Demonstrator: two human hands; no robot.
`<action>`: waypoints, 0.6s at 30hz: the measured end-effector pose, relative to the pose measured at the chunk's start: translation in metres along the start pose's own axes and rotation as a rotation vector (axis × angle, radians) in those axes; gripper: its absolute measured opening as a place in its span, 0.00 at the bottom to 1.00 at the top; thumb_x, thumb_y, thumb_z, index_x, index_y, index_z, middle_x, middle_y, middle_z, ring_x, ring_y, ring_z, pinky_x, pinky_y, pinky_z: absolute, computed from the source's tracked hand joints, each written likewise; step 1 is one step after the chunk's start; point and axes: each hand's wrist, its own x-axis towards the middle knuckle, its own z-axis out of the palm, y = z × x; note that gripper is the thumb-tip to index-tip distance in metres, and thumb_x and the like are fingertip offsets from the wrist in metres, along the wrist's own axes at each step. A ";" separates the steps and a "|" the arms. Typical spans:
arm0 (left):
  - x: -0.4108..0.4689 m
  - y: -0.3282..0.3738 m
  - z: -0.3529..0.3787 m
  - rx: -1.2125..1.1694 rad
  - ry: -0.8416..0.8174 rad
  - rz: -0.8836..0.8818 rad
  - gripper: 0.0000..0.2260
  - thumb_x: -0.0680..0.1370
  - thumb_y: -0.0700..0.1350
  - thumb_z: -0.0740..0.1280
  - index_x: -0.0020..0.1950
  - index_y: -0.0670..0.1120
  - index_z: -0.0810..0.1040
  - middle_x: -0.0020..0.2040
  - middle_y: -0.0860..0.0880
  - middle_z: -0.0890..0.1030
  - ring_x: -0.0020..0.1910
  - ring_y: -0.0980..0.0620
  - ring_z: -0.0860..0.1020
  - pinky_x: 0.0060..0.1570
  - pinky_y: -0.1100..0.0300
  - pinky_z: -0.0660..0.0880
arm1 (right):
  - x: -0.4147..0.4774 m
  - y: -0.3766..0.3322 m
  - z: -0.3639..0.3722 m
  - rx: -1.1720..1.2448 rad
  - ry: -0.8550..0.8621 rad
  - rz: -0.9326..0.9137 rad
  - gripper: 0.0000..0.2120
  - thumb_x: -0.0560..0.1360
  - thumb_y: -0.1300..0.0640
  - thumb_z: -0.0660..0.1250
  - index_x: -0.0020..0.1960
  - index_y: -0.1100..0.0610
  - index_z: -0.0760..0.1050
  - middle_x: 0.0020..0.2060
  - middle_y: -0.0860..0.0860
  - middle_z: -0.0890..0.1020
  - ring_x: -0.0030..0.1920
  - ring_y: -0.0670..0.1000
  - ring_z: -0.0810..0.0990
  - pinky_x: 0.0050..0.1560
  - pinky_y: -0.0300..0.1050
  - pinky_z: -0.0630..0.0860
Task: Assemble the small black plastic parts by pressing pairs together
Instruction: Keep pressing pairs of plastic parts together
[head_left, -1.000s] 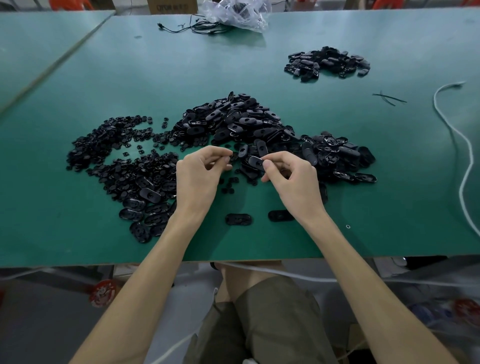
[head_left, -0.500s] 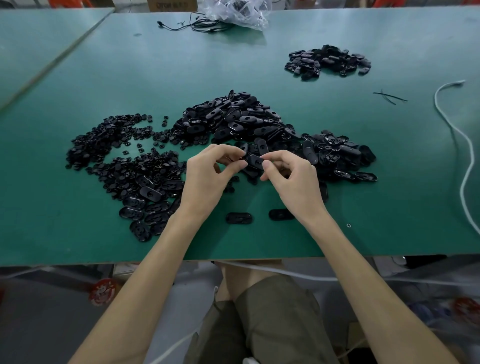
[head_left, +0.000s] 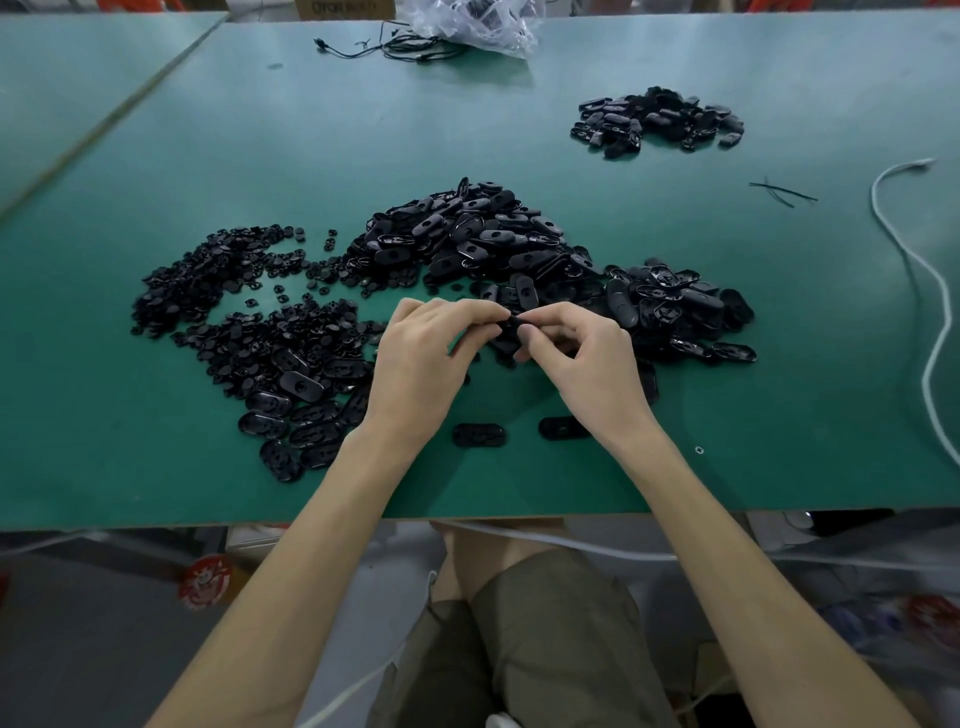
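Observation:
My left hand (head_left: 426, 358) and my right hand (head_left: 582, 358) meet fingertip to fingertip just above the green table (head_left: 156, 467). Between them both pinch a black oval part (head_left: 511, 328), mostly hidden by the fingers. Behind the hands lies a large heap of black oval shells (head_left: 493, 244). To the left spreads a pile of small black round pieces (head_left: 218, 280), with several oval shells (head_left: 296, 410) at its near end. Two single oval parts, one (head_left: 479, 434) and another (head_left: 561, 427), lie flat on the table under my wrists.
A smaller heap of black parts (head_left: 660, 122) sits at the far right. A white cord (head_left: 930, 291) snakes along the right edge, with thin black ties (head_left: 782, 191) near it. A clear plastic bag (head_left: 478, 23) and black cables (head_left: 384, 49) lie at the far edge.
My left hand has moved right and closed the gap to my right hand. Both sets of fingertips now pinch the same oval part, which earlier only my right hand held.

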 end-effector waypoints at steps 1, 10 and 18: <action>0.000 0.000 0.000 0.010 0.000 0.023 0.05 0.79 0.43 0.74 0.54 0.47 0.87 0.47 0.55 0.87 0.44 0.60 0.79 0.52 0.55 0.72 | 0.000 0.000 0.000 0.007 -0.003 -0.003 0.03 0.81 0.57 0.72 0.53 0.54 0.84 0.36 0.42 0.87 0.41 0.36 0.84 0.43 0.27 0.72; -0.002 0.005 -0.001 -0.027 -0.053 -0.001 0.06 0.83 0.40 0.69 0.58 0.42 0.85 0.51 0.48 0.84 0.49 0.47 0.81 0.54 0.49 0.77 | 0.000 -0.001 0.000 0.041 -0.011 -0.011 0.02 0.81 0.55 0.72 0.50 0.51 0.84 0.37 0.41 0.87 0.44 0.38 0.85 0.47 0.28 0.73; 0.001 0.010 -0.003 -0.069 -0.092 0.000 0.06 0.83 0.38 0.69 0.57 0.38 0.84 0.52 0.45 0.82 0.50 0.47 0.81 0.52 0.48 0.79 | 0.000 0.002 0.000 0.042 -0.021 -0.011 0.03 0.81 0.55 0.71 0.50 0.49 0.83 0.37 0.39 0.87 0.45 0.38 0.85 0.48 0.28 0.73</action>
